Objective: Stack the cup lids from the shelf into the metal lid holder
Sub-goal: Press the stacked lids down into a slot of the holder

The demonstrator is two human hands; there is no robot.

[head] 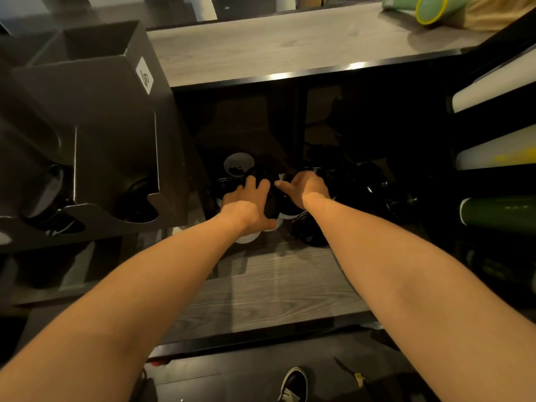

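Your left hand lies over the cup lids near the back of the lower shelf. Its fingers are spread and bent over the top of the pile, and the thumb is hooked along the near edge, so the lids sit clasped under your palm. Your right hand is just beside it, its knuckles bent down into the same pile and its thumb pointing toward the left hand. In the shadow you cannot tell whether it grips anything. The lids are mostly glossy black rounds, loosely heaped and overlapping, with a few white rims showing beneath. One white lid leans up just behind your left fingers. The metal lid holder stands well apart, up at the left.
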